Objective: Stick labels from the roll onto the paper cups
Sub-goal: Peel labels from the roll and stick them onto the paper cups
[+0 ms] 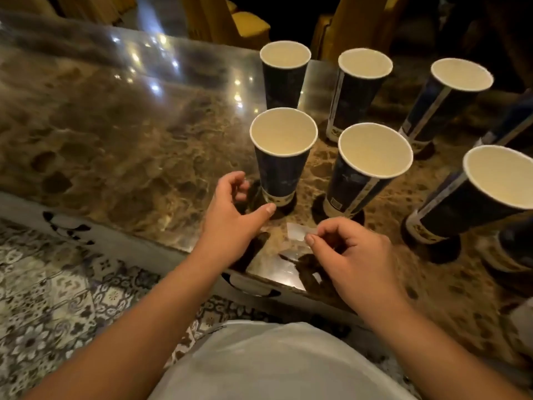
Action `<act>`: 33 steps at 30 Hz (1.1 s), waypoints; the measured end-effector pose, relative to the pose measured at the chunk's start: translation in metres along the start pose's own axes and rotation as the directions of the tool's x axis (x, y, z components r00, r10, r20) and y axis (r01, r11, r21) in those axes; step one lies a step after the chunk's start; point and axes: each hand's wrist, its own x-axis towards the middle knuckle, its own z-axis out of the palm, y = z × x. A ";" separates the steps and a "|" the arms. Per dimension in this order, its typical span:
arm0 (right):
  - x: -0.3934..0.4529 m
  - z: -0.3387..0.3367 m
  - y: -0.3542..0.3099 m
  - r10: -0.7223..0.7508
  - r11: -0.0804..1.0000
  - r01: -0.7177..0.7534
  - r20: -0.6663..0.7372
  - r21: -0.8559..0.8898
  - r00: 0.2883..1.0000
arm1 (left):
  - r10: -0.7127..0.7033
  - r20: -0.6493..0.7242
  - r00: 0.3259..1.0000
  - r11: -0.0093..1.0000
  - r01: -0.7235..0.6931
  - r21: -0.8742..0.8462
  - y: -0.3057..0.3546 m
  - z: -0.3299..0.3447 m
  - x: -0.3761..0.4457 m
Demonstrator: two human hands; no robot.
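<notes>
**Label pinched over marble top**

Glossy brown marble table (pixel 129 134), patterned rug (pixel 57 284), yellow chairs (pixel 245 23) behind. R hand (pixel 350 252) pinches label (pixel 297 233) nr front edge. L hand (pixel 233 210), fingers loosely curled & empty, beside nearest cup (pixel 281 157); other cups upright w/ it.

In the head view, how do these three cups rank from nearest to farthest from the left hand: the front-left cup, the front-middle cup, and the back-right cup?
From the left hand:
1. Front-left cup, just right of the thumb, nearest.
2. Front-middle cup, further right, beyond the right hand that pinches a small label.
3. Back-right cup, far across the table, farthest.
</notes>
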 end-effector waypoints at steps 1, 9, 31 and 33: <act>0.002 0.005 -0.002 0.017 1.000 -0.017 -0.024 0.001 1.000 | 0.011 0.059 0.998 0.999 -0.014 0.048 -0.004 0.000 0.012; -0.003 0.027 -0.006 0.175 0.984 -0.168 -0.144 0.065 0.974 | 0.196 0.289 0.937 0.981 -0.184 -0.067 -0.018 0.019 0.073; 0.016 0.062 -0.049 0.276 0.825 -0.252 0.028 0.505 0.961 | 0.052 0.404 0.913 0.912 0.122 -0.391 -0.023 -0.031 -0.013; 0.013 0.063 -0.050 0.275 0.843 -0.258 0.034 0.473 0.961 | 0.055 0.416 0.908 0.921 0.114 -0.371 -0.023 -0.033 -0.017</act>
